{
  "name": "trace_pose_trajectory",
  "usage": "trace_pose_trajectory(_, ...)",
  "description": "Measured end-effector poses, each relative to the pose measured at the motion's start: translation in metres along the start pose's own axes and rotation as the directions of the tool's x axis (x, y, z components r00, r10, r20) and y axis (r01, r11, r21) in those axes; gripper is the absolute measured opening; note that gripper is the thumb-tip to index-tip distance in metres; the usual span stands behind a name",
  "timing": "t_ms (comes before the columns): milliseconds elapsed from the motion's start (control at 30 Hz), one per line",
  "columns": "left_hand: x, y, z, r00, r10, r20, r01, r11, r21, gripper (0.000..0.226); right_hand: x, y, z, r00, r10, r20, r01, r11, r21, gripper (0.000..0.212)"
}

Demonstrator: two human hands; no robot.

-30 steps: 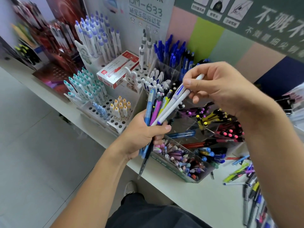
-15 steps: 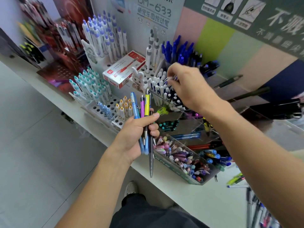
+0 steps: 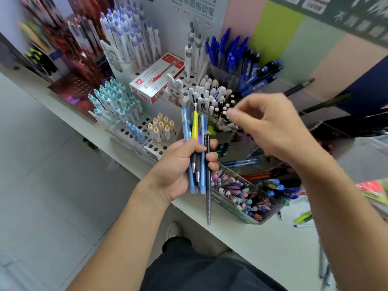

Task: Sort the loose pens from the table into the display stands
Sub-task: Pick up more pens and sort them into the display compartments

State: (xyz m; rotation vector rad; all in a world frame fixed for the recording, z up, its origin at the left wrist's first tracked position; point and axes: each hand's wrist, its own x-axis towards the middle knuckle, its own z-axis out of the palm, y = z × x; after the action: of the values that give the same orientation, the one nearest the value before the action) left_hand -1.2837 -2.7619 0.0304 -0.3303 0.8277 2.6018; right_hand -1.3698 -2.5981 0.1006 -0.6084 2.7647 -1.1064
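My left hand (image 3: pixel 180 164) grips a bundle of pens (image 3: pixel 197 152) upright in a fist, thumb pressed across the front, tips pointing down; I hold them fanned like this so each barrel's colour shows and I can pick the next one by type; the dark grey pen (image 3: pixel 208 185) hangs lower than the rest, so it looks the loosest of the lot. Taking that bundle as my landmark, the white-capped pens (image 3: pixel 206 95) stand just behind it in their cup, upright so the caps read at a glance; my right hand (image 3: pixel 270 124) hovers to the right of the bundle, its fingertips (image 3: pixel 231 112) drawn narrow together close to those caps; motion blur stops me telling whether they pinch anything. The white peg stand (image 3: pixel 151 141) with yellow-topped pens sits just left of the bundle; the clear tub (image 3: pixel 235 215) of mixed pens lies below and right; a few loose pens (image 3: pixel 302 219) rest on the table far right, so the sorting seems unfinished.
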Motion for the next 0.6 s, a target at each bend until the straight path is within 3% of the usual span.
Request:
trace_pose_trajectory(67, 0.004, -0.007, 0.012, 0.999, 0.022, -0.033, -0.019, 0.996, 0.083, 0.028, -0.015, 0.0, -0.006, 0.956, 0.125, 0.266, -0.163, 0.978, 0.127, 0.021)
trace_pose_trajectory(100, 0.006, -0.012, 0.019, 0.997, 0.029, -0.065, -0.02, 0.99, 0.143, 0.03, -0.02, 0.003, -0.008, 0.932, 0.149, 0.329, -0.209, 0.966, 0.154, 0.021)
trace_pose_trajectory(367, 0.015, -0.032, 0.049, 0.993, 0.047, -0.112, 0.011, 0.885, 0.466, 0.031, -0.033, 0.035, -0.019, 0.909, 0.313, 0.274, -0.372, 0.907, 0.198, 0.025)
trace_pose_trajectory(600, 0.02, -0.042, 0.072, 0.994, 0.028, -0.101, 0.027, 0.863, 0.504, 0.029, -0.05, 0.053, -0.04, 0.888, 0.326, 0.324, -0.445, 0.787, 0.428, 0.011)
